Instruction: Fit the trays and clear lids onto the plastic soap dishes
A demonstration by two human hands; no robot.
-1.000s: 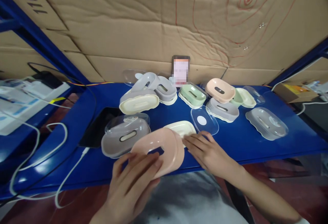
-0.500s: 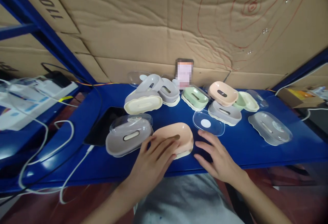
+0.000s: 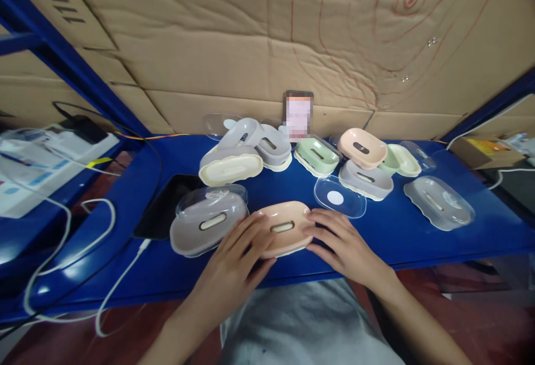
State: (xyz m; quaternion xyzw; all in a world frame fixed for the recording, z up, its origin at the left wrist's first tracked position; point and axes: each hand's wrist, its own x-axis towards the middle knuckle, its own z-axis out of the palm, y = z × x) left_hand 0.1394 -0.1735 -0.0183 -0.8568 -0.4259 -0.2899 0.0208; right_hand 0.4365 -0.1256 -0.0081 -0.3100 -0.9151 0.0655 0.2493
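Blue table supports the near peach dish at 12 o'clock, long axis roughly 9-to-3, clasped at its 9 o'clock end by the left hand and at 3 by the right hand, fingers parted, neither hand nearer.

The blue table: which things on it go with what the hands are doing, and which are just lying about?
Go with it:
- near peach dish, held by left hand and right hand
- cream base under it
- probably the clear lid just beyond

Seem just lying about:
- flat black device
- white cable at its edge
- propped-up phone
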